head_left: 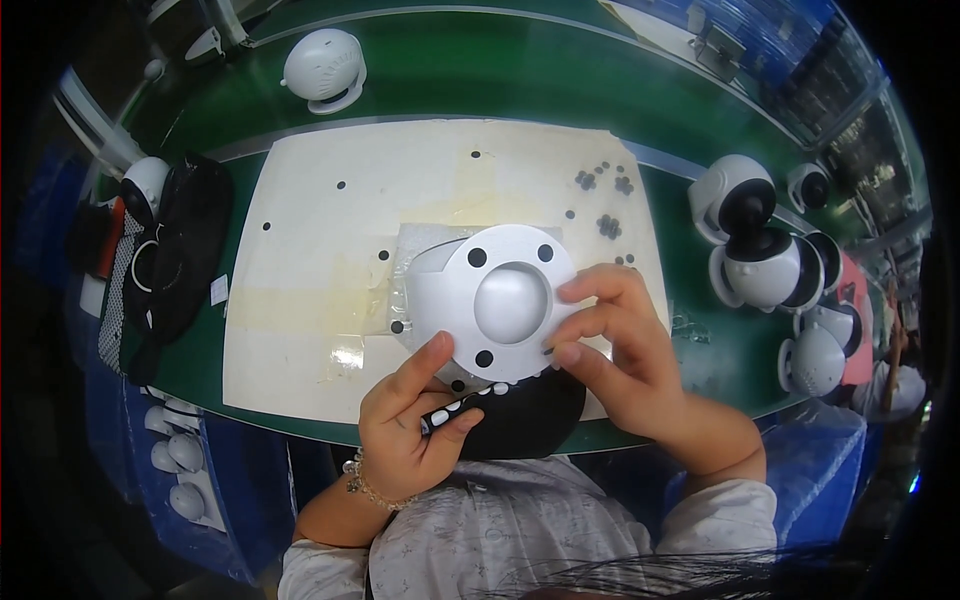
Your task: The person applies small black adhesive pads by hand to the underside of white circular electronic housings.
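A white camera point(510, 300) lies with its round base facing up at the middle of the mat. The ring-shaped base has a recessed centre and three round black pads, including an upper-left pad point(477, 258). My left hand point(412, 420) is closed on a black strip with white round spots point(466, 405), its index finger touching the base's lower-left rim. At the base's lower right, my right hand point(620, 350) pinches a small black pad point(549, 351) between thumb and finger. The other fingers of that hand rest at the base's right rim.
A pale mat point(310, 210) covers part of the green table point(450, 60), with loose black dots and pad clusters point(609, 226) on it. White-and-black cameras point(745, 200) stand at right. Another white camera point(325, 68) stands at the back. A black bag point(190, 240) lies left.
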`<state>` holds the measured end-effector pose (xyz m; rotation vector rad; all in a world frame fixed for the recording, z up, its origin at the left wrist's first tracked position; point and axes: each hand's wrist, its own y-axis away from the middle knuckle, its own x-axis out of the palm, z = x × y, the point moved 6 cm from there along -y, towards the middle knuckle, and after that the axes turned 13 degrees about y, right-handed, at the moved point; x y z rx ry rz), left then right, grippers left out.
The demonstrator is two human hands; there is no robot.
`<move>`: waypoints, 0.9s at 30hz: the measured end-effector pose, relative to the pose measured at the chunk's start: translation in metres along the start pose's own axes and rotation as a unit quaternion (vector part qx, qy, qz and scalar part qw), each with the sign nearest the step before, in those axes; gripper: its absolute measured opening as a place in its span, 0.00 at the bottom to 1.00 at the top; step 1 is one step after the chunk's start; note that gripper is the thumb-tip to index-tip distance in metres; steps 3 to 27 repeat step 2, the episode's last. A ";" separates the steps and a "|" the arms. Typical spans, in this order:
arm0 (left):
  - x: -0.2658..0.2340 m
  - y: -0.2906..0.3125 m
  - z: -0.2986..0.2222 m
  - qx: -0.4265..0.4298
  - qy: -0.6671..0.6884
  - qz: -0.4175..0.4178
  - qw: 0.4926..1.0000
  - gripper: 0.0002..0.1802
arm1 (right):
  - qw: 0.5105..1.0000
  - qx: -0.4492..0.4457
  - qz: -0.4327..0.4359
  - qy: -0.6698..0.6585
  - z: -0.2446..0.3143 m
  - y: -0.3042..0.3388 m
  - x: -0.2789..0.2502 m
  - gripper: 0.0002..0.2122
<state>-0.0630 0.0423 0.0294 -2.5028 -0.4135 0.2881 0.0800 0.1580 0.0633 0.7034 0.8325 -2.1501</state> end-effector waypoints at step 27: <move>0.000 0.000 0.001 -0.005 0.005 -0.001 1.000 0.10 | 1.000 -0.002 0.000 0.003 0.000 0.000 0.001 0.03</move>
